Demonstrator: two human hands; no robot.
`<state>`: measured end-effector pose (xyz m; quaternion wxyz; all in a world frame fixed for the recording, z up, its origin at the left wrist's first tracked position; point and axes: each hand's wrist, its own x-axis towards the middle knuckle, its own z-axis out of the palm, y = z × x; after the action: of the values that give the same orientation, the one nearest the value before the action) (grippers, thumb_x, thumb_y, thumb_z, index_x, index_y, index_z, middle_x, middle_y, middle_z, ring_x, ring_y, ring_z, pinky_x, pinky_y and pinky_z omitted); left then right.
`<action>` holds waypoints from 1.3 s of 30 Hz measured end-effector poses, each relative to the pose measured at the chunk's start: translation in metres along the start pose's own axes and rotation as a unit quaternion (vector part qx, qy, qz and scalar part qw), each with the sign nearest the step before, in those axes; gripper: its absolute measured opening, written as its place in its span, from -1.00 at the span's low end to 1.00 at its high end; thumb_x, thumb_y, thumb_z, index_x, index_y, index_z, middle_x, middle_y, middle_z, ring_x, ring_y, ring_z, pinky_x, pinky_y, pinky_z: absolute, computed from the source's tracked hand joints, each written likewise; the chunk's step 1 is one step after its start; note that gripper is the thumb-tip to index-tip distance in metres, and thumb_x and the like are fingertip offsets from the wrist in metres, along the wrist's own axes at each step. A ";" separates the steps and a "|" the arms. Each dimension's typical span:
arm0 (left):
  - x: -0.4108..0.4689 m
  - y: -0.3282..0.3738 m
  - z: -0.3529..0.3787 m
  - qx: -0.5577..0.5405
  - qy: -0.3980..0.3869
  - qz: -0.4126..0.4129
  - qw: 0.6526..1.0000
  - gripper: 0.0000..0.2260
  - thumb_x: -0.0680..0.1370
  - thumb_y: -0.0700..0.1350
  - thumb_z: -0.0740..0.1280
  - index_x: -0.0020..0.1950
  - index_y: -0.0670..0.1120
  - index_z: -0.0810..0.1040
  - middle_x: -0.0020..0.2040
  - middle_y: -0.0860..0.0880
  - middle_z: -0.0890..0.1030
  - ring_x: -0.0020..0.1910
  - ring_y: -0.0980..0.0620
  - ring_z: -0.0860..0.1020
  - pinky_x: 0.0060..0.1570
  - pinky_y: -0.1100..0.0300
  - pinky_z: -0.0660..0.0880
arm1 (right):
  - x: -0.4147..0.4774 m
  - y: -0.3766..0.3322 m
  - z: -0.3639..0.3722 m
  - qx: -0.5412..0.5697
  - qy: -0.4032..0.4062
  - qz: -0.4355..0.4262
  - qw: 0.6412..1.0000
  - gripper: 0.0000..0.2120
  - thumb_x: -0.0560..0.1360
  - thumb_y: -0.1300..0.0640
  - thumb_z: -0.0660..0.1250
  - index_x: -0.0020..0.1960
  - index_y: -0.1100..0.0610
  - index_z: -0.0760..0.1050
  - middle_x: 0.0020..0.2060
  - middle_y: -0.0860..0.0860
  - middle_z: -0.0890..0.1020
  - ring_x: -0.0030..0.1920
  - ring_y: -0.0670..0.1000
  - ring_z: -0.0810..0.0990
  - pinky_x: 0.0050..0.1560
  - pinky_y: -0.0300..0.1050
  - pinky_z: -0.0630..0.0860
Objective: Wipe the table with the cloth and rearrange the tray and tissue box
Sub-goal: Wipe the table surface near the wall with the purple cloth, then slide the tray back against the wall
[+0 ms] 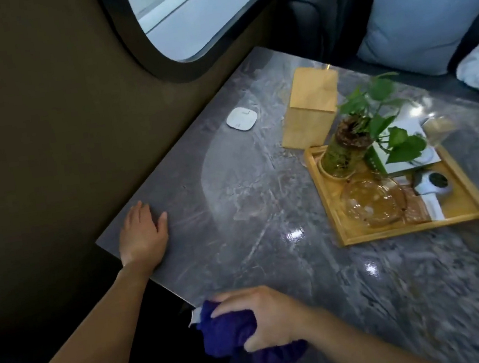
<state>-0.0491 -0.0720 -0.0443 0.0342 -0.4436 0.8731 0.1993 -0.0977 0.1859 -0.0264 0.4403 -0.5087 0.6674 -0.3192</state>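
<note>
**Cloth bunched at the near edge, tray and box waiting at the far side**

Your right hand [265, 318] is closed around the dark blue cloth [230, 331], bunched at the table's [232, 182] near edge, part of it hanging over. It looks soft and limp, so it should flatten under your palm; spread it first for a wider pass. Your left hand [143, 233] lies flat, fingers loosely spread, on the near left corner, holding nothing.

The wooden tray [361, 234] sits toward the far right, carrying a plant in a glass jar [346, 149], an amber glass dish [372, 203] and small items. It is probably top-heavy and breakable, so grip both side rims and keep it level. The tissue box [311, 108], light wood, touches the tray's far corner; its flat sides should take a simple grasp.
</note>
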 end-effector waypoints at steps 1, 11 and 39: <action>-0.003 0.007 0.002 0.012 -0.004 0.000 1.000 -0.47 0.59 0.09 0.06 0.46 -0.19 0.19 0.51 -0.17 0.20 0.49 -0.13 0.15 0.49 -0.06 0.10 | -0.010 0.006 -0.009 0.004 0.031 0.014 0.999 -0.37 0.24 0.33 0.41 0.28 0.04 0.45 0.35 -0.23 0.34 0.34 -0.27 0.31 0.37 -0.40 0.17; -0.066 0.123 0.060 0.087 -0.026 0.152 0.984 -0.45 0.56 0.14 0.05 0.49 -0.06 0.10 0.55 -0.10 0.09 0.53 -0.06 0.00 0.50 -0.13 -0.10 | -0.137 0.048 -0.072 0.007 0.300 0.128 0.945 -0.38 0.21 0.25 0.38 0.25 -0.07 0.45 0.29 -0.40 0.29 0.28 -0.45 0.27 0.28 -0.47 0.27; -0.070 0.254 0.051 -0.007 -0.106 0.141 0.984 -0.65 0.54 0.00 0.15 0.26 -0.13 0.42 0.20 -0.24 0.57 0.16 -0.24 0.52 0.07 -0.01 0.46 | -0.217 0.110 -0.237 -0.018 0.408 0.356 0.840 -0.65 0.46 0.08 0.36 0.21 0.15 0.46 0.07 0.16 0.59 0.00 0.09 0.55 0.02 -0.04 0.48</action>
<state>-0.2129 0.1346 0.0060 0.0951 -0.2931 0.9167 0.2543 -0.3371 0.4193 0.0311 0.2027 -0.0673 0.9275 -0.3068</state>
